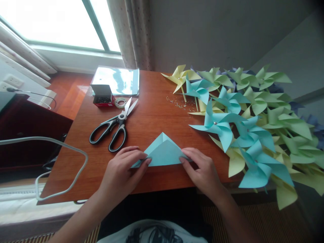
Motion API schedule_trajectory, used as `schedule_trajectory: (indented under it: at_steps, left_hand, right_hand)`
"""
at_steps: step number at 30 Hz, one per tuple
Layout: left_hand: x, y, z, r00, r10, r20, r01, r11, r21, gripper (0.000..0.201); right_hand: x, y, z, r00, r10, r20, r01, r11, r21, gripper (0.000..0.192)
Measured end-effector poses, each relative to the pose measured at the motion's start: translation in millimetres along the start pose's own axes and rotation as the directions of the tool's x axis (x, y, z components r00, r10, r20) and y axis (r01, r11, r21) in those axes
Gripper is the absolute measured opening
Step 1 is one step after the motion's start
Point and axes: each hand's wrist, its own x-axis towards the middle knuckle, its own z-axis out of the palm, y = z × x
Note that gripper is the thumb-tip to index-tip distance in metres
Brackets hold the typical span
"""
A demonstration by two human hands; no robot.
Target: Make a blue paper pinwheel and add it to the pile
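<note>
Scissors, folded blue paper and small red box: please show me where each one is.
scissors (116,126), head view, on the pivot.
folded blue paper (164,153), head view, middle of the triangle.
small red box (103,98), head view, its open top.
</note>
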Motion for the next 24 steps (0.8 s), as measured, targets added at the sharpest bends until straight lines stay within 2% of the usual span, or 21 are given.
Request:
schedule_trajectory:
  at_steps: [3,5,7,10,12,15,20,24]
  left_hand:
    - [-2,2,2.9,0.999,-0.048,-0.008,0.048,0.999,0.005,0.008]
    - [-5,6,4.5,0.998,-0.053,-0.030,0.054,0.998,0.034,0.023]
    - [-8,14,5.2,0.998,-0.002,-0.064,0.009,0.995,0.100,0.039]
    - [-13,30,5.0,0.986,0.141,-0.086,-0.120,0.969,0.217,0.053]
    - [-16,41,5.8,0.971,0.231,-0.057,-0.211,0.945,0.250,0.054]
    - [-21,54,10.9,0.957,0.288,0.018,-0.282,0.923,0.262,0.049]
    - [-23,56,26.6,0.963,0.228,0.143,-0.264,0.906,0.331,0.049]
    - [-20,50,35.2,0.963,0.189,0.190,-0.244,0.913,0.327,0.055]
  right_hand:
    - [1,-2,1,1.000,-0.013,-0.009,0.013,1.000,-0.026,0.017]
    - [1,-2,0,1.000,-0.019,-0.007,0.019,0.999,-0.038,0.017]
    - [2,-2,0,1.000,-0.017,0.003,0.017,0.999,-0.042,0.017]
    - [3,-2,-1,1.000,0.000,0.024,0.001,0.999,-0.038,0.017]
    - [3,-2,-1,0.999,0.013,0.032,-0.012,0.999,-0.030,0.017]
    - [4,-2,-1,0.999,0.022,0.042,-0.021,0.999,-0.026,0.017]
    - [5,-3,-2,0.999,0.021,0.048,-0.018,0.999,-0.048,0.020]
    - [9,-6,-4,1.000,0.010,0.030,-0.008,0.998,-0.067,0.024]
